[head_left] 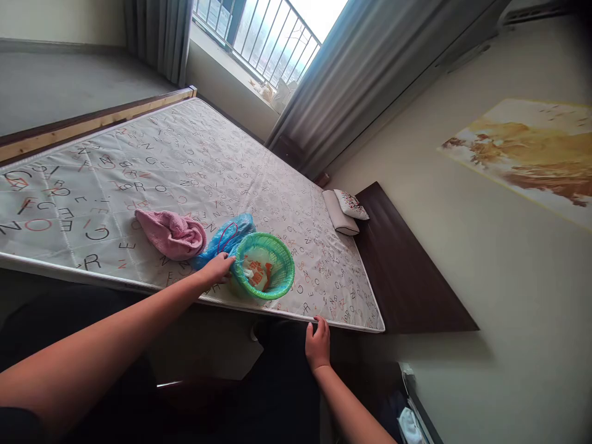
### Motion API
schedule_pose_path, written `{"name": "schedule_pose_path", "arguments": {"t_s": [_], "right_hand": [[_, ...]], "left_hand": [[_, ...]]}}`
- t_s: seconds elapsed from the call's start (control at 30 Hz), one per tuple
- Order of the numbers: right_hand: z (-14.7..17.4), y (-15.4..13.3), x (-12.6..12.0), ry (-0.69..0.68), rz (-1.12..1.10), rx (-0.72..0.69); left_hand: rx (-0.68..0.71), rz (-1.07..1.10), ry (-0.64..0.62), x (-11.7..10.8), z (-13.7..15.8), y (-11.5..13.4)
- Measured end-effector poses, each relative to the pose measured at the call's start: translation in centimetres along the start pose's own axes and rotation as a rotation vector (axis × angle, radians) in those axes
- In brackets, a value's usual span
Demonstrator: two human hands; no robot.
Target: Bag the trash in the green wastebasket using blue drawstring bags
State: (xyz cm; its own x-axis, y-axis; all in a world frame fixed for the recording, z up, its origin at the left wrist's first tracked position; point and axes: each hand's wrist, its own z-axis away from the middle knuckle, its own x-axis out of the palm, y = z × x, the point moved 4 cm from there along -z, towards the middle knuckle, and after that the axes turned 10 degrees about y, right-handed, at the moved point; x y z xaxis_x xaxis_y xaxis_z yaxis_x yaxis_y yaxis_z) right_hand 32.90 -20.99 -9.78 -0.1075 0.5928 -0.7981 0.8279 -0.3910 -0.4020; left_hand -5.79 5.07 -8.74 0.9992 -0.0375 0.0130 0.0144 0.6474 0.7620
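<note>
My left hand [219, 269] is closed on the left rim of a round green plastic basket [291, 280], which stands near the front edge of the mattress [111, 185]. Inside the basket lie orange-and-white scraps [258, 275], too small to make out. A crumpled blue plastic bag [243, 226] with a pink-red loop touches the basket's left side. Beside the bag is a bunched pink towel [171, 234]. My right hand [318, 345] is empty and open, its fingers somewhat apart, by the mattress edge above my dark-clothed knee.
A beige pillow [338, 213] and a patterned cushion [352, 205] lie against the dark headboard [407, 265]. A wooden bed rail [102, 122] borders the far left. Grey curtains [342, 80] hang by the window. White cloth [409, 425] shows at lower right.
</note>
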Motion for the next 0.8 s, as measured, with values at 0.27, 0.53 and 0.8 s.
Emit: {"name": "schedule_pose_path", "arguments": {"t_s": [0.27,0.53,0.8], "right_hand": [[0.0,-0.1,0.4,-0.03,-0.001,0.014],[0.0,0.3,0.3,-0.031,0.016,-0.01],[0.3,2.9,-0.8,0.014,0.029,0.04]], "left_hand": [[0.085,-0.15,-0.057,-0.2,0.3,0.2],[-0.025,-0.052,-0.117,-0.1,1.0,0.1],[0.0,-0.018,-0.162,0.4,1.6,0.5]]}}
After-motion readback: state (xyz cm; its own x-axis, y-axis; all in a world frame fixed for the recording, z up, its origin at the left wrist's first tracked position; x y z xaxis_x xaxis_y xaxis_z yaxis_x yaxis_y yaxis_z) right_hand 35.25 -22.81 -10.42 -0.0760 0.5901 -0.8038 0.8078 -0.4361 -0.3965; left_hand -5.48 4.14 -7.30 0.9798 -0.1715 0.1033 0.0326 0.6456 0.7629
